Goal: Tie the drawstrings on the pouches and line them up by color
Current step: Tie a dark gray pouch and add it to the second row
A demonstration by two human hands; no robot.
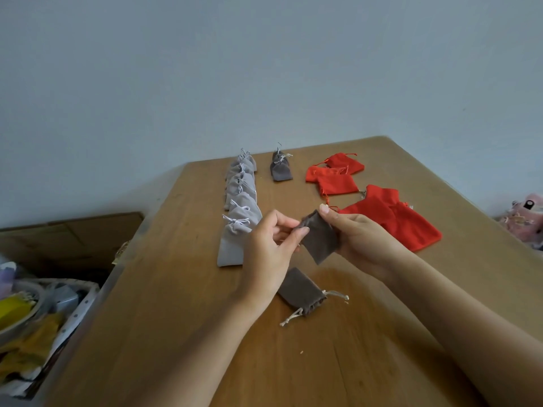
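Both hands hold one small brown pouch [318,239] up over the table [176,318]. The left hand [273,248] pinches one top corner between thumb and first finger. The right hand [361,239] pinches the other top corner, with its thumb on the front and its fingers tucked behind the cloth. The pouch hangs tilted between them (its strings are hard to see here).

Just below the hands, nearer the person, a second brown pouch [299,290] lies flat on the table. Its strings [336,295] are loose and stick out on both sides. To the left of the held pouch, running away from the hands, is a row of light grey pouches [239,201]. Each one has a white bow on top, and the nearest one sits partly behind the left hand. Far past the hands sit dark brown tied pouches [281,168], one on another. To the right of the grip lie the red pouches [335,174], and a big red pouch [390,221] is just behind the right hand. Off the table's left side is a box of bits [44,304], and a pink thing [526,215] lies far off to the right.
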